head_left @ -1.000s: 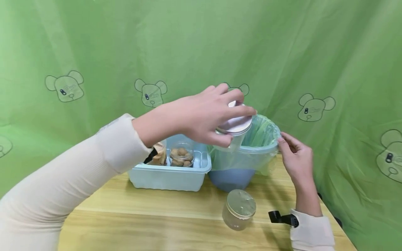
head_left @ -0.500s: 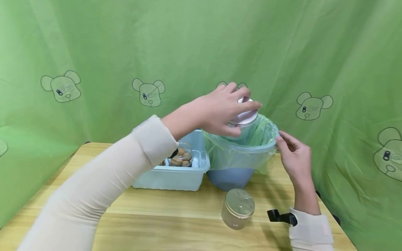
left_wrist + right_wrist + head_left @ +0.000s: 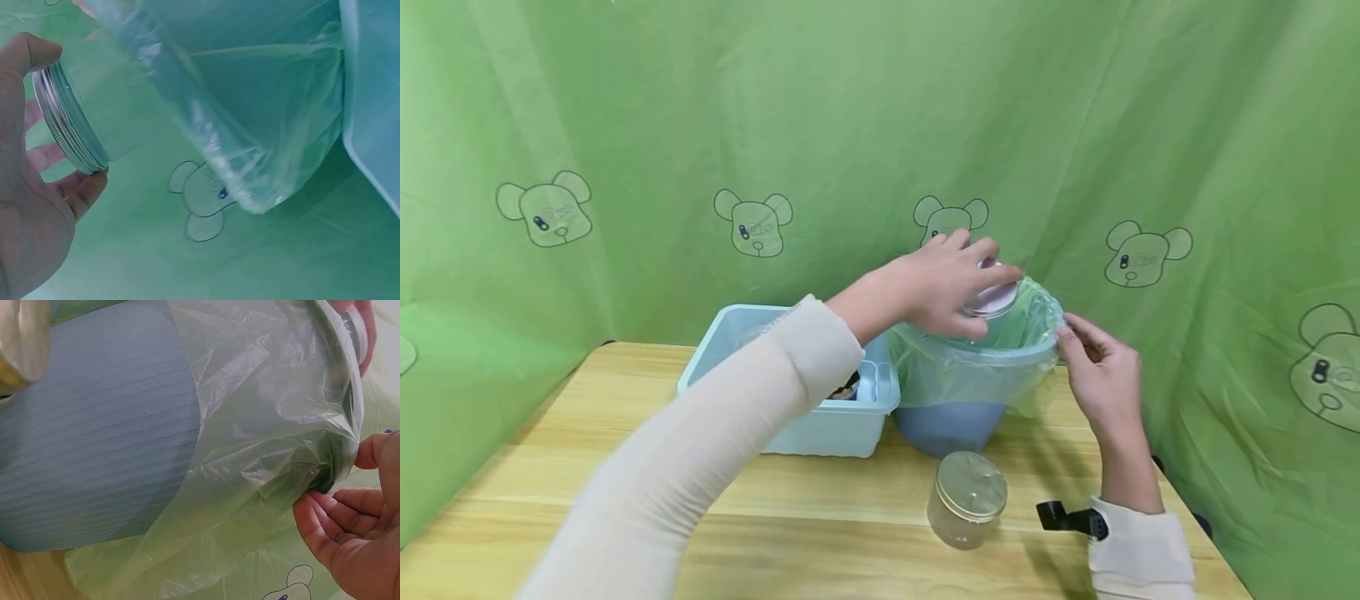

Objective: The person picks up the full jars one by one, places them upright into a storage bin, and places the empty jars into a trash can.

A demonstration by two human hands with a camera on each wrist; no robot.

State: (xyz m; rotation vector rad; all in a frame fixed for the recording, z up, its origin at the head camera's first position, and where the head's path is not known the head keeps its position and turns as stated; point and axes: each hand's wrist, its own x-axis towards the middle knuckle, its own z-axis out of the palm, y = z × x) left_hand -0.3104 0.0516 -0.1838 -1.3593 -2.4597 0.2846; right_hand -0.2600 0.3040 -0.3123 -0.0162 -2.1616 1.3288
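My left hand (image 3: 943, 287) grips a clear jar (image 3: 119, 100) by its silver metal lid (image 3: 65, 119), fingers spread around the lid's edge. In the head view the jar sits at the mouth of a blue bin (image 3: 951, 425), its body sunk below the rim. A thin green plastic bag (image 3: 1037, 312) lines the bin and folds over its outside. My right hand (image 3: 1101, 371) pinches the bin's right rim and the bag between thumb and fingers. On the table in front of the bin stands a second clear jar (image 3: 966, 504) with a gold-edged lid.
A light blue basket (image 3: 827, 433) stands left of the bin, partly covered by my left sleeve; things inside it are mostly hidden. The wooden table (image 3: 820, 533) has a green curtain (image 3: 850, 100) behind and beside it.
My left hand has carried the lidded jar rightward over the bin and then down into its mouth. The left sleeve now covers more of the basket. My right hand has stayed on the rim.
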